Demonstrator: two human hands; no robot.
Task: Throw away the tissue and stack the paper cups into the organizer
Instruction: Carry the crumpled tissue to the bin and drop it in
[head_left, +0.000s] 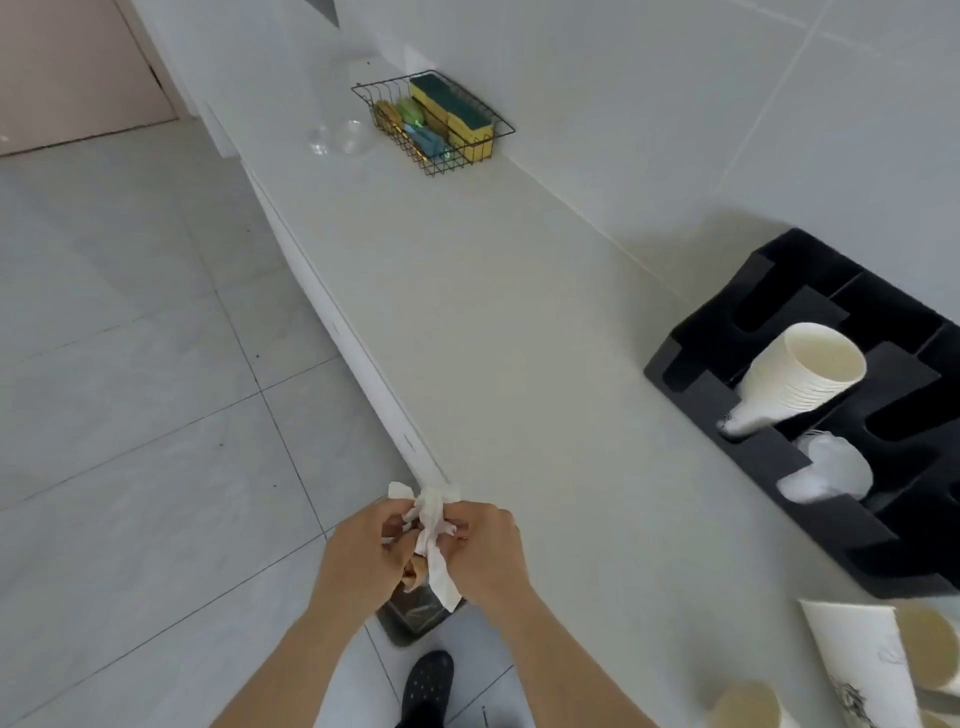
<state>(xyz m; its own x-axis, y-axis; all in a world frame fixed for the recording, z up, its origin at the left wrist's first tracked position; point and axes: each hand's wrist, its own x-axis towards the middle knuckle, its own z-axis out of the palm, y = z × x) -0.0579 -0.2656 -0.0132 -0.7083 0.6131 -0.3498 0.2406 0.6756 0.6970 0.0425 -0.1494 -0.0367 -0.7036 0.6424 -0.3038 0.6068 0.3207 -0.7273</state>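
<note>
Two bare forearms reach up from the bottom edge, and the left hand (363, 545) and right hand (488, 551) meet just past the front edge of the worktop (493, 322), both pinched shut on a crumpled white tissue (431, 540). The tissue is bunched between the fingertips of both hands, with one ragged end sticking up above them and a flat strip hanging down below. Directly under the hands, on the tiled floor (130, 364), stands a dark bin (415, 616), mostly hidden by the hands and tissue; a black perforated shoe (428, 686) shows just below it. At the lower right corner of the worktop several loose paper cups (748, 706) stand with their open mouths up, beside a white sheet or carton (857, 660) with dark print that is too blurred to read. Further back on the right sits the black organizer (753, 312), against the tiled wall (675, 104). One of its slots holds a tilted stack of white paper cups (800, 379), and the slot next to it holds a clear plastic item (831, 473) that cannot be made out. Far along the worktop a black wire basket (498, 124) holds yellow-and-green sponges (447, 109), with some clear plastic lids (337, 137) lying just to its left.
</note>
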